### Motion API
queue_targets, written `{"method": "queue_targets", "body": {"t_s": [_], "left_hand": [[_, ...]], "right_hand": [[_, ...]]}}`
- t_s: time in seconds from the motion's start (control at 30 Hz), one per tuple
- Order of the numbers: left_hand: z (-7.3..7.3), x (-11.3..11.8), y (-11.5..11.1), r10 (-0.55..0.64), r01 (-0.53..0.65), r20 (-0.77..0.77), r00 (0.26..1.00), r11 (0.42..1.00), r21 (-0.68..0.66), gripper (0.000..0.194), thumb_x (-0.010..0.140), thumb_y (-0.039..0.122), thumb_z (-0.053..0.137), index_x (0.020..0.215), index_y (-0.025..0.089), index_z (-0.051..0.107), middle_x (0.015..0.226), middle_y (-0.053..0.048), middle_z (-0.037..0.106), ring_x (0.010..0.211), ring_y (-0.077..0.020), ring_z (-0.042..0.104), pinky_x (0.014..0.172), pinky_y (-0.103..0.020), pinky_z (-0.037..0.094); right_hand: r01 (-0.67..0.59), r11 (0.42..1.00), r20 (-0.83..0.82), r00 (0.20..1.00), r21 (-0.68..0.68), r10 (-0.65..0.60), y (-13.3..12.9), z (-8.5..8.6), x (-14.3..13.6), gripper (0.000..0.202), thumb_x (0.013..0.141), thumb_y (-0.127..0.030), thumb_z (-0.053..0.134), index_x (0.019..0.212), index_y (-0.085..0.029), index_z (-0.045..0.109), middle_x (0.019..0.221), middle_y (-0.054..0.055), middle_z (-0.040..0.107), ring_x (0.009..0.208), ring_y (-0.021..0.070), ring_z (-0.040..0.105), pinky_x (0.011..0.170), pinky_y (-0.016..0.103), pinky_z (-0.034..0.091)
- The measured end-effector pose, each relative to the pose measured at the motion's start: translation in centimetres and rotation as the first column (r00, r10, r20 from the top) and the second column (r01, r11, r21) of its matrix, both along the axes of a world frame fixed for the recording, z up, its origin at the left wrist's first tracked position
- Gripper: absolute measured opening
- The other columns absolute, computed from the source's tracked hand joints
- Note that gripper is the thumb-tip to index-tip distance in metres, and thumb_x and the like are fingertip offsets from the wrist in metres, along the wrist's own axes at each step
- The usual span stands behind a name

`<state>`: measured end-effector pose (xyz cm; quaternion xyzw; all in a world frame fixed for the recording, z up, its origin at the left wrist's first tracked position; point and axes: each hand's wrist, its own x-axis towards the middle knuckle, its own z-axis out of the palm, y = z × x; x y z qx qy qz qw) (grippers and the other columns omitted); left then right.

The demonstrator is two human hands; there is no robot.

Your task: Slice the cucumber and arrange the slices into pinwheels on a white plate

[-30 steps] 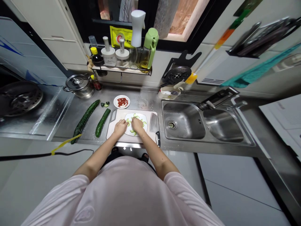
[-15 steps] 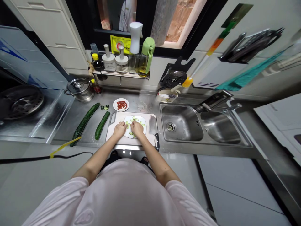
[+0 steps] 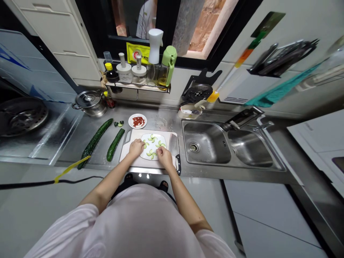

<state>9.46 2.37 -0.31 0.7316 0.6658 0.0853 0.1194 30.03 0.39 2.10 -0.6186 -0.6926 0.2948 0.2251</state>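
Observation:
A white square plate rests on the light cutting board, with thin curved cucumber slices laid on it in pinwheel groups. My left hand is at the plate's left edge, fingers bent and tips beside the slices there; whether it touches plate or slice is hard to see. Over the plate's lower right edge is my right hand, its fingers curled together; what they may hold is hidden. A knife with a black handle lies along the board's right side.
Left of the board lie a long cucumber and a shorter cut cucumber, with end pieces. Behind stands a small plate of red bits. A lidded pot is at back left; a double sink is right.
My right hand has moved right and slightly down, from the plate's middle to its lower right edge, uncovering the slices. My left hand has stayed at the left edge.

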Motion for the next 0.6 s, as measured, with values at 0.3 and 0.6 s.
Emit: {"method": "queue_targets", "body": {"t_s": [0.3, 0.6], "left_hand": [[0.1, -2.1, 3.7, 0.339, -0.351, 0.210, 0.917, 0.936, 0.024, 0.031, 0.087, 0.024, 0.046, 0.106, 0.022, 0.069, 0.105, -0.008, 0.067, 0.101, -0.0223, 0.058, 0.087, -0.031, 0.043], [0.3, -5.8, 10.0, 0.643, -0.644, 0.138, 0.753, 0.764, -0.041, 0.029, 0.085, 0.027, 0.048, 0.103, 0.026, 0.071, 0.105, -0.010, 0.067, 0.099, -0.0258, 0.059, 0.082, -0.035, 0.044]], "right_hand": [[0.056, 0.998, -0.082, 0.995, 0.027, -0.053, -0.2, 0.1, 1.8, 0.026, 0.087, -0.040, 0.047, 0.083, -0.021, 0.063, 0.067, 0.000, 0.060, 0.064, 0.0155, 0.055, 0.058, 0.023, 0.033], [0.034, 0.999, -0.130, 0.991, 0.005, -0.033, -0.2, 0.2, 1.4, 0.028, 0.087, -0.042, 0.046, 0.081, -0.020, 0.062, 0.067, 0.000, 0.061, 0.063, 0.0147, 0.055, 0.059, 0.023, 0.035]]}}
